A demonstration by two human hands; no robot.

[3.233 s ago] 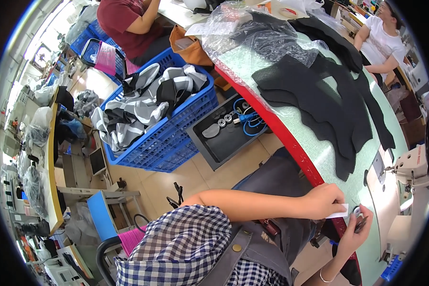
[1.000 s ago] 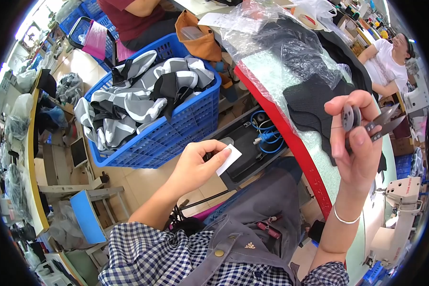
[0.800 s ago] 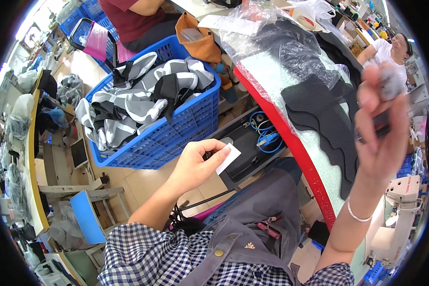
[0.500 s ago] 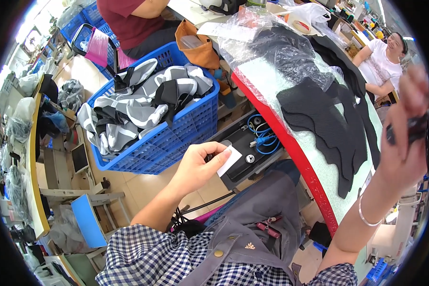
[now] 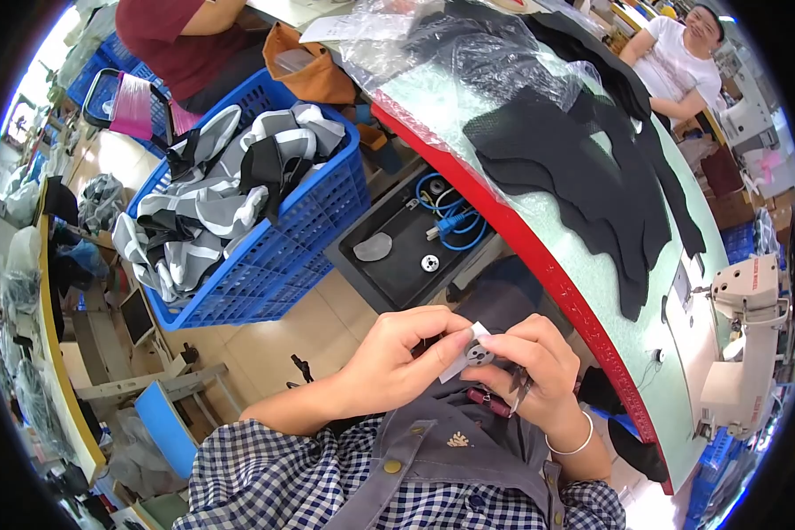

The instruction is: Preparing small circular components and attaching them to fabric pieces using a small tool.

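My left hand (image 5: 406, 358) is closed on a small white card (image 5: 451, 367), pinched between thumb and fingers. My right hand (image 5: 539, 358) meets it in front of the apron and pinches a round metal bobbin (image 5: 479, 354) with holes, held against the card. A dark, pointed metal tool, perhaps thread snips (image 5: 521, 387), shows under the right fingers, partly hidden. Just ahead of the hands, a black drawer (image 5: 362, 281) holds a second metal bobbin (image 5: 429, 263), a clear curved piece (image 5: 373, 247) and a blue cable with a plug (image 5: 450, 228).
Left of the drawer stands a blue crate (image 5: 314, 256) heaped with grey, white and black fabric pieces (image 5: 212, 208). A red-edged table (image 5: 539, 265) bears black cut fabric (image 5: 556, 168) and plastic film. A sewing machine (image 5: 740, 344) stands at right. Two other people sit beyond.
My right hand has come down from the far right to meet my left hand. The left hand has moved lower and right with the card. The view has shifted, showing more of the drawer.
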